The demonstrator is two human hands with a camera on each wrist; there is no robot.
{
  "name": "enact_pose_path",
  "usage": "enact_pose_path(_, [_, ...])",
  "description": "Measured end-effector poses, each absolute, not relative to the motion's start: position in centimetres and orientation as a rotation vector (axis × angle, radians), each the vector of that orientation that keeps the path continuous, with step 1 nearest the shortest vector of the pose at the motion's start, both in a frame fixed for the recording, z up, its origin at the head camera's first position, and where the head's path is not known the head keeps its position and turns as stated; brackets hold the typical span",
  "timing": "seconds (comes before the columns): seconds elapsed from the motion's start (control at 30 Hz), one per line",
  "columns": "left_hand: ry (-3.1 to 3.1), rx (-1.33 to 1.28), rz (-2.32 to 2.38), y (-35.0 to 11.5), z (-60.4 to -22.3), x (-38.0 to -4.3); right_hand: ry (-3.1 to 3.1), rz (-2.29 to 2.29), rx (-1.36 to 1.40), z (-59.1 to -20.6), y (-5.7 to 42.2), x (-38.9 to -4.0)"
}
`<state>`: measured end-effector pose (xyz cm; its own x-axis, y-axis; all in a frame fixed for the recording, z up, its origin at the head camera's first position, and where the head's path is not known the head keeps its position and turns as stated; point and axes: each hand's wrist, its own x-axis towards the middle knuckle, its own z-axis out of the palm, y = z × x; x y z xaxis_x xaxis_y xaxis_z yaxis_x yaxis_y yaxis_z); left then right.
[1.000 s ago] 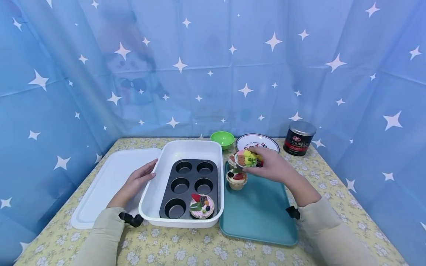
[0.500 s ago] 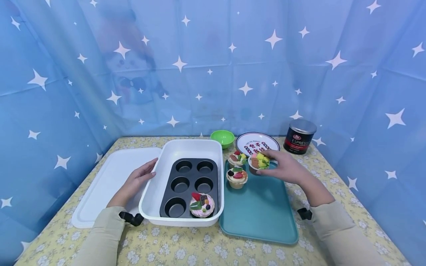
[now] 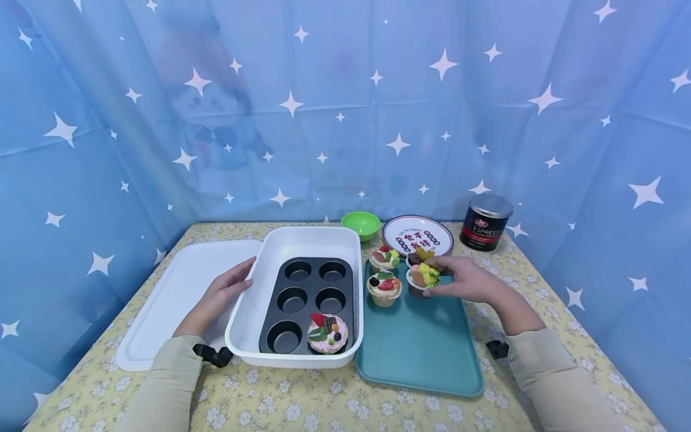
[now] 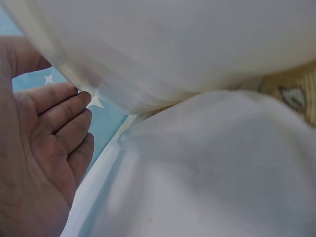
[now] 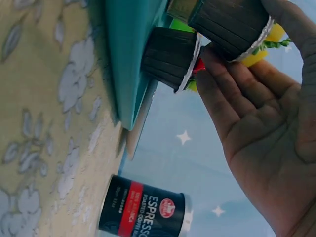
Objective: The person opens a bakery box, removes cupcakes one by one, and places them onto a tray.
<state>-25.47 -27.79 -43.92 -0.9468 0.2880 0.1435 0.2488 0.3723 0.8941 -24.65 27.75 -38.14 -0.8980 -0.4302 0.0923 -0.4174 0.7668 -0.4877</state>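
My right hand (image 3: 468,279) holds a dark-cupped cupcake (image 3: 422,278), topped with yellow and pink pieces, above the teal tray (image 3: 415,351). In the right wrist view the thumb and fingers pinch the cupcake (image 5: 232,24). Just behind it on the tray stands another dark-cupped cupcake (image 5: 170,58), partly hidden in the head view. Two lighter cupcakes stand to its left, the nearer cupcake (image 3: 384,291) topped with berries. Against the left wall of a white container (image 3: 294,360), my left hand (image 3: 218,295) rests with relaxed fingers. A black muffin tin (image 3: 311,287) inside bears a pink cupcake (image 3: 327,333).
A white lid (image 3: 156,318) lies left of the container. At the back stand a green bowl (image 3: 361,226), a printed plate (image 3: 396,228) and an espresso can (image 3: 486,223). A floral cloth (image 3: 302,402) covers the table; starry blue curtains surround it.
My right hand has carried its cupcake rightward and lower, in front of the other dark-cupped one on the tray. My left hand has stayed at the container.
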Motion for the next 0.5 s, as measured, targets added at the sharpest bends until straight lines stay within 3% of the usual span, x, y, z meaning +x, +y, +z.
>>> enact_pose_path(0.5, [2.589, 0.471, 1.648, -27.9, -44.0, -25.3, 2.816, -0.818, -0.74, -39.4, 28.4, -25.2])
